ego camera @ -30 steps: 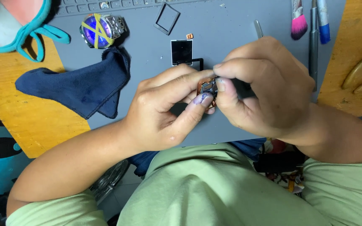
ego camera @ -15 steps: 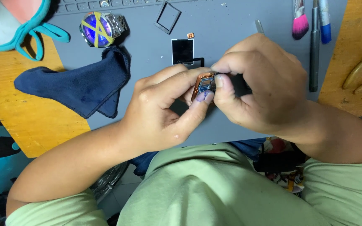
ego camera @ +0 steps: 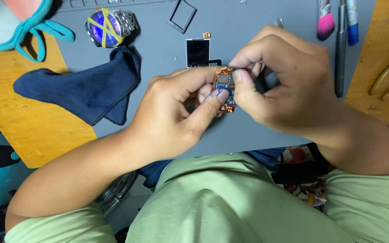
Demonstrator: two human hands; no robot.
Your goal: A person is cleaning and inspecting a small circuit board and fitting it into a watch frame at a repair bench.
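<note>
Module [ego camera: 224,88], copper-edged, is out of any case, pinched between left hand [ego camera: 176,112] and right hand [ego camera: 284,85]. Screen [ego camera: 198,52] and frame [ego camera: 182,15] lie loose on mat [ego camera: 248,130]; nothing reassembled yet.

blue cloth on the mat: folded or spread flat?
Loosely folded: the blue cloth lies crumpled on the grey mat, one corner doubled over itself.

Watch-repair workbench: grey mat [ego camera: 257,135], brushes [ego camera: 325,20], taped watch [ego camera: 106,28]
</note>
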